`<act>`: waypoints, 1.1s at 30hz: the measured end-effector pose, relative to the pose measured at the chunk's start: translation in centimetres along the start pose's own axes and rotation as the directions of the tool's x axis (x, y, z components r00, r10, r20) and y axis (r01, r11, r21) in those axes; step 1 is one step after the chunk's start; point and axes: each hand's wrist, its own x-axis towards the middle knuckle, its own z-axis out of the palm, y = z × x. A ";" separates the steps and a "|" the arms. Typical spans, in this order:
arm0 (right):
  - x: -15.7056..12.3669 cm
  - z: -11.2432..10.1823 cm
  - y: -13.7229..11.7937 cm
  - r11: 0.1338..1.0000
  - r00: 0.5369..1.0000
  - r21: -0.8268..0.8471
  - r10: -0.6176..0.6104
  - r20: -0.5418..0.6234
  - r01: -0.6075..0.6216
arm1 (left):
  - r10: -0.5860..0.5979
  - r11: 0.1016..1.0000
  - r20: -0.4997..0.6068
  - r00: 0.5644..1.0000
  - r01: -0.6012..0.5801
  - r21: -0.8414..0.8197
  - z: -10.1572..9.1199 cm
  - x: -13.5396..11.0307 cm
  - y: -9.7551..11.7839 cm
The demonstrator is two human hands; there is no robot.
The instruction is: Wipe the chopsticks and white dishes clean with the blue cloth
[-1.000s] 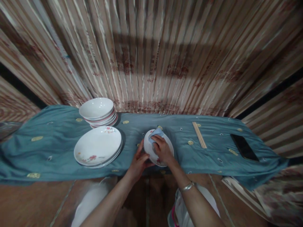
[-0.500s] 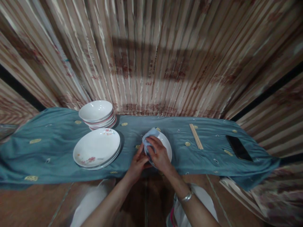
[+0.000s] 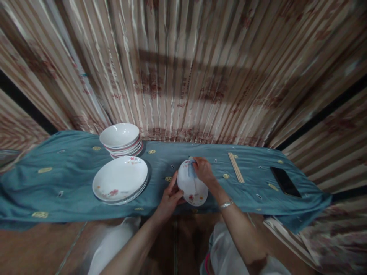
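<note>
A white plate (image 3: 189, 187) with small flowers along its rim is tilted over the middle of the cloth. My left hand (image 3: 171, 196) grips its left edge, thumb on the upper face and the other fingers partly hidden beneath. At the plate's far right side, my right hand (image 3: 203, 169) is closed on a light blue cloth (image 3: 191, 172) that lies against the plate's face. To the left is a stack of white flowered plates (image 3: 120, 179). Behind that stack stands a pile of white bowls (image 3: 119, 135), some with red rims.
Several wooden chopsticks (image 3: 236, 168) lie right of the plate. Farther right rests a black phone (image 3: 285, 181). All sit on a narrow table with a teal tablecloth (image 3: 160, 156). A patterned curtain (image 3: 183, 76) hangs directly behind it.
My right hand has moved to the plate's far right, carrying the cloth and uncovering most of the plate's face. The plate is turned and tilted more; my left hand stays at its left edge.
</note>
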 end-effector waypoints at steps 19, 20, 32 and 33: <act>-7.6 -4.5 0.6 0.875 0.833 -0.400 0.423 0.356 -0.274 | -0.029 0.997 -0.055 0.998 0.025 -0.071 -0.3 0.0 -1.0; -7.5 -4.5 0.5 0.875 0.833 -0.406 0.420 0.361 -0.266 | -0.030 0.997 -0.052 0.998 0.026 -0.066 -0.3 0.0 -0.9; -0.4 -1.8 -1.4 0.929 0.913 -0.327 0.278 0.299 -0.175 | -0.037 0.997 -0.023 0.999 0.035 -0.063 -0.3 0.1 -0.7; 0.0 -1.4 -1.6 0.937 0.922 -0.312 0.255 0.292 -0.160 | -0.039 0.998 -0.024 0.999 0.037 -0.059 -0.3 0.1 -0.6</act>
